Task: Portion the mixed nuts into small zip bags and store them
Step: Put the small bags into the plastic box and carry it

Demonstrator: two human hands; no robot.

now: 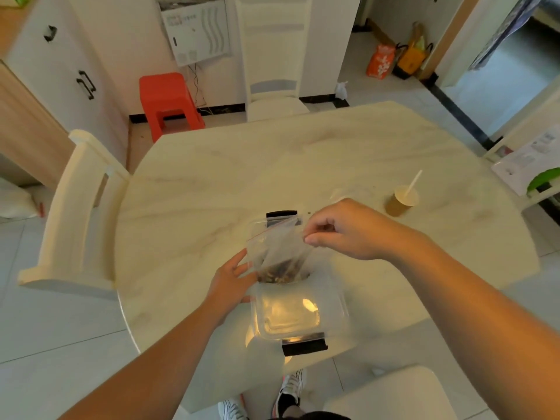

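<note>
Pinching the top corner of a zip bag [274, 247], the right hand [342, 230] has thumb and curled fingers closed on the clear plastic near its red seal line and holds the bag upright over the table [212, 189]. Nuts [281, 272] fill the bottom of the bag, which hangs at the far edge of a clear box [298, 310] with black clips. The left hand [233, 281] lies against the left side of the bag and the box rim, fingers fairly straight and touching the plastic rather than wrapped around it. Right of the hands, well apart from the box, stands a cup [400, 203] with a straw. Pale chairs [75, 213] ring the table, and a red stool [168, 101] stands by the far wall.
</note>
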